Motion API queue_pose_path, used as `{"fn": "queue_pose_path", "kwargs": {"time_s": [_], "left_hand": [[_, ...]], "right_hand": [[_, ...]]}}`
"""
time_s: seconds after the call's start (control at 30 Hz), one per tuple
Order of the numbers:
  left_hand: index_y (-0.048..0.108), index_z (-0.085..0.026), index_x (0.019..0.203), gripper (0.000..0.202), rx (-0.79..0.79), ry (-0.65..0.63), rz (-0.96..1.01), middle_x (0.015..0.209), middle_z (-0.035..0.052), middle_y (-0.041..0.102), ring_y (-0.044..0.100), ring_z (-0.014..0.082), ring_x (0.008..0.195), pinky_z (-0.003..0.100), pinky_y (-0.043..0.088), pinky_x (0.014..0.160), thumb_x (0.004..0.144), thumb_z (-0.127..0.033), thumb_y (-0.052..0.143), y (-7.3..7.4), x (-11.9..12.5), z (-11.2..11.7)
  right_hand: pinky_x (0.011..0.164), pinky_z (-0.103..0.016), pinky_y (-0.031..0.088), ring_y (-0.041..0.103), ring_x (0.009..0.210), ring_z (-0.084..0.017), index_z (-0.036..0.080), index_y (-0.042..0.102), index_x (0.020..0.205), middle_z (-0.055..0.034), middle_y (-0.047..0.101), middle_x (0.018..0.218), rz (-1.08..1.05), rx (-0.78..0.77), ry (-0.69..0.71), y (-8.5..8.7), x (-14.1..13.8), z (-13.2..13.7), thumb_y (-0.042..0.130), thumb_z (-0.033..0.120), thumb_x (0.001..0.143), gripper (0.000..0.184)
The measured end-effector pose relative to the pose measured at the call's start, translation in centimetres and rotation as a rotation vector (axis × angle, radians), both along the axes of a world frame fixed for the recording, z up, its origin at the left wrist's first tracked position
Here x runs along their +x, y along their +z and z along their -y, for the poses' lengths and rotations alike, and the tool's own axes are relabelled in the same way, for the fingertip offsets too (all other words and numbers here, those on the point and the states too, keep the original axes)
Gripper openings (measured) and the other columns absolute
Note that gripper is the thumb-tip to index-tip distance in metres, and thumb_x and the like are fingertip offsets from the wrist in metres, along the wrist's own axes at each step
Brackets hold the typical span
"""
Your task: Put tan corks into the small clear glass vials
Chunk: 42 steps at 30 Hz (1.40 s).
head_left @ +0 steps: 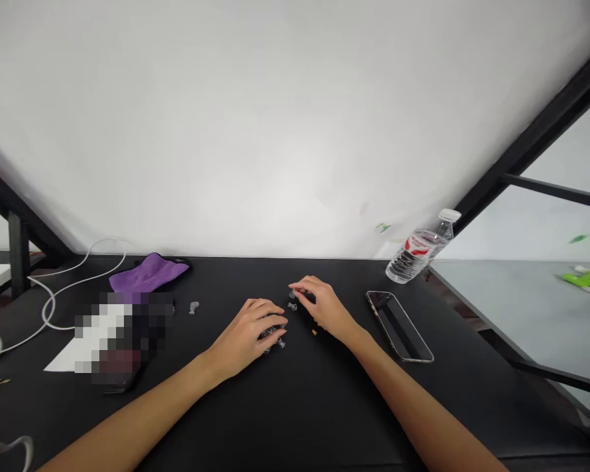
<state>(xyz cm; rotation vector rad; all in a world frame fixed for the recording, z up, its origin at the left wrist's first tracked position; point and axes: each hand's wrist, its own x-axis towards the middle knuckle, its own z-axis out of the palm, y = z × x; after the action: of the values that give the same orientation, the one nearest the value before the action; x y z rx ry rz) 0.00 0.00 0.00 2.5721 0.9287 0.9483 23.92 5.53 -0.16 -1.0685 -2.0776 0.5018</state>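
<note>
Small clear plastic pieces, shaped like push pins, lie on the black table (275, 419). My left hand (253, 328) is curved over a cluster of clear pieces (281, 342), its fingers apart and partly hiding them. At the far side, my right hand (322, 305) pinches a clear piece (292, 294) between thumb and fingertips. Another clear piece (292, 306) lies just below those fingertips. A tiny yellowish bit (314, 332) sits under my right wrist. Farther left, a separate clear piece (193, 307) lies by itself.
To the right are a phone (400, 328) and a tilted-looking water bottle (415, 255). A purple cloth (150, 273), a white paper (61, 354) beside a blurred-out patch, and white cables (49, 308) lie at left. A white wall (275, 131) rises behind the table.
</note>
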Motion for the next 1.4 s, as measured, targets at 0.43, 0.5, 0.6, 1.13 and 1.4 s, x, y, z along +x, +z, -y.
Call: {"fn": "queue_pose_path", "kwargs": {"time_s": [0.43, 0.5, 0.6, 1.13, 1.4], "left_hand": [[0.076, -0.025, 0.108, 0.014, -0.053, -0.029, -0.038, 0.115, 0.0031, 0.075, 0.061, 0.0231, 0.118, 0.042, 0.045, 0.102, 0.099, -0.022, 0.065, 0.05, 0.03, 0.02], [0.076, -0.024, 0.108, 0.014, -0.067, -0.029, -0.041, 0.114, 0.0022, 0.075, 0.061, 0.0222, 0.118, 0.041, 0.043, 0.103, 0.099, -0.021, 0.065, 0.10, 0.03, 0.06], [0.075, -0.024, 0.108, 0.013, -0.074, -0.034, -0.049, 0.113, 0.0015, 0.076, 0.060, 0.0219, 0.118, 0.040, 0.043, 0.103, 0.100, -0.021, 0.065, 0.21, 0.04, 0.11], [0.074, -0.023, 0.107, 0.012, -0.084, -0.039, -0.038, 0.110, 0.0012, 0.075, 0.061, 0.0208, 0.116, 0.039, 0.042, 0.102, 0.099, -0.020, 0.065, 0.33, 0.07, 0.13], [0.074, -0.023, 0.105, 0.011, -0.081, -0.038, -0.042, 0.109, 0.0014, 0.075, 0.061, 0.0210, 0.115, 0.039, 0.042, 0.101, 0.099, -0.020, 0.065, 0.37, 0.11, 0.12]], "right_hand": [[0.095, -0.039, 0.053, 0.066, 0.099, -0.022, 0.025, 0.070, 0.120, -0.0050, 0.072, 0.104, 0.079, -0.039, 0.049, 0.21, -0.35, 0.38, 0.059, 0.017, 0.099, 0.025], [0.096, -0.039, 0.053, 0.066, 0.099, -0.021, 0.025, 0.068, 0.122, -0.0045, 0.072, 0.103, 0.076, -0.055, 0.051, 0.27, -0.39, 0.42, 0.060, 0.016, 0.098, 0.027], [0.096, -0.039, 0.053, 0.066, 0.099, -0.021, 0.025, 0.068, 0.121, -0.0041, 0.072, 0.102, 0.084, -0.065, 0.060, 0.39, -0.42, 0.51, 0.061, 0.017, 0.098, 0.026], [0.095, -0.037, 0.045, 0.061, 0.100, -0.022, 0.026, 0.066, 0.102, -0.0011, 0.071, 0.099, 0.125, -0.117, 0.007, 0.34, -0.38, 0.69, 0.062, 0.022, 0.098, 0.007], [0.099, -0.042, 0.039, 0.063, 0.106, -0.022, 0.025, 0.068, 0.103, -0.0031, 0.070, 0.106, 0.215, -0.064, 0.018, 0.60, -0.13, 0.44, 0.063, 0.021, 0.098, 0.008]]}}
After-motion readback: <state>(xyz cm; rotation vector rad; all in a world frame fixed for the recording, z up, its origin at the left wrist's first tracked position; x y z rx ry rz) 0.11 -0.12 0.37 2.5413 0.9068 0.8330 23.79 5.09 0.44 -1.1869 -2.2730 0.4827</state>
